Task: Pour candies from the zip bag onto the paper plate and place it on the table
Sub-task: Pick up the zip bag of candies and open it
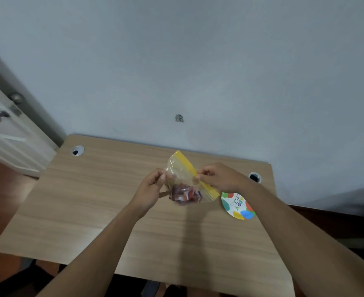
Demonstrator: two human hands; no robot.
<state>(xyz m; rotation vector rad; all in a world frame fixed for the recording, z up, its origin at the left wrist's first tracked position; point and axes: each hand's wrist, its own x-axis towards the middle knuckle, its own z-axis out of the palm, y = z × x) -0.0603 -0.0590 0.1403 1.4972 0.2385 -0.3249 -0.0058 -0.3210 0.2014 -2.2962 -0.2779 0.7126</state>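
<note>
Glossy clear plastic zip bag (182, 176), matt wood-grain table (104, 189), printed paper plate (237, 205).

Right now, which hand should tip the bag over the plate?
Right, probably. The right hand pinches the zip bag at its yellow strip, and the paper plate lies just below that wrist. The left hand is farther away.

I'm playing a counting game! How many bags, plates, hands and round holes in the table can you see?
Zip bag: 1
Paper plate: 1
Hands: 2, the left hand and the right hand
Round table holes: 2, one far left and one far right
Total: 6
</note>
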